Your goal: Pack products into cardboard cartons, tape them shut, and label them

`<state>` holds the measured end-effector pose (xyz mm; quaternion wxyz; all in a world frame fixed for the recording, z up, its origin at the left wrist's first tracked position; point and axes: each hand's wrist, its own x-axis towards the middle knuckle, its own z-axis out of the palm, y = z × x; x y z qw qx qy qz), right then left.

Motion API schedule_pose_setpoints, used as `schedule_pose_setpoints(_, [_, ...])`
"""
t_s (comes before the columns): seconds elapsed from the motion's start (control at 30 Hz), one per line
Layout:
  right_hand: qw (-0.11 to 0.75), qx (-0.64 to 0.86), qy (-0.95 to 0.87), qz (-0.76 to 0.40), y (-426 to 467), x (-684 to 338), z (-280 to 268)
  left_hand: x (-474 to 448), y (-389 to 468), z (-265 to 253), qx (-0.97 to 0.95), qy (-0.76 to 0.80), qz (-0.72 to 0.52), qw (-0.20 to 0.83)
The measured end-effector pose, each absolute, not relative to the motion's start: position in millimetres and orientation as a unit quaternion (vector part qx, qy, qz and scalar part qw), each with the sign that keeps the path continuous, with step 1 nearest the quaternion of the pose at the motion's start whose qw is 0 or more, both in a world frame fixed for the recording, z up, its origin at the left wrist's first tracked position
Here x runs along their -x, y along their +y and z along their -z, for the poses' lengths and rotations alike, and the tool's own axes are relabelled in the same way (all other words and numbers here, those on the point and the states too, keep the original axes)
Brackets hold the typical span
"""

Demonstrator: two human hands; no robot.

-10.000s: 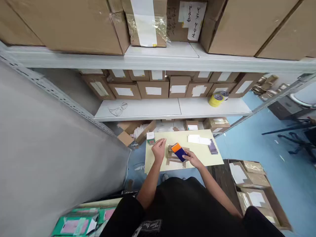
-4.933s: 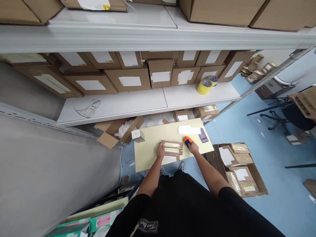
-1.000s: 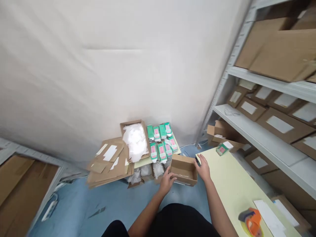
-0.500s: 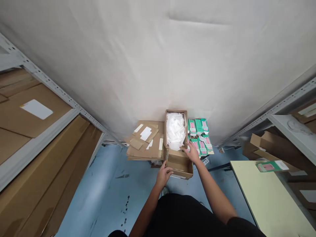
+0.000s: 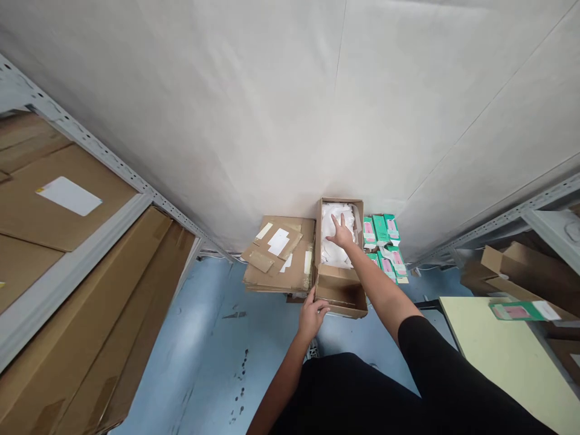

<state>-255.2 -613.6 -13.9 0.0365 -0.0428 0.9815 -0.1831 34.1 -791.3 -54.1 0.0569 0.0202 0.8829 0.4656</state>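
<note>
A small open cardboard box (image 5: 341, 295) is held at its left near corner by my left hand (image 5: 312, 312), above the blue floor. My right hand (image 5: 342, 233) reaches forward with fingers spread into a larger open carton (image 5: 339, 205) against the wall, resting on the white plastic bags (image 5: 332, 250) inside it. Whether the fingers grip a bag cannot be told. Green and pink product boxes (image 5: 384, 244) lie in rows just right of that carton.
A stack of flattened cardboard (image 5: 280, 255) lies left of the carton. Grey shelving with big brown cartons (image 5: 58, 205) runs along the left. A pale yellow table (image 5: 507, 356) with one green box (image 5: 519, 310) stands at right, beside more shelving and an open carton (image 5: 521, 278).
I turned from the table and tape dispenser toward the wall, carrying the small box. In the last half second my right hand left the box's rim and reached into the carton of white bags.
</note>
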Motion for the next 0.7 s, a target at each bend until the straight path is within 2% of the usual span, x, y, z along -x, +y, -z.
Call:
schedule_pose_setpoints(0.1, [0.063, 0.065, 0.979, 0.182, -635, 280, 15, -21, -789, 48, -0.026, 0.889, -0.452, 0.062])
schedule_pose_setpoints(0.27, [0.122, 0.07, 0.983, 0.116, -645, 293, 25, -11, -790, 44, -0.031, 0.89, -0.451, 0.058])
schedule_pose_setpoints(0.53, [0.09, 0.057, 0.987, 0.119, -626, 277, 17, -11, -796, 46, 0.0, 0.883, -0.466, 0.049])
schedule_pose_setpoints(0.7, [0.004, 0.041, 0.987, 0.156, -606, 256, -1, -8, -795, 41, -0.018, 0.883, -0.468, 0.038])
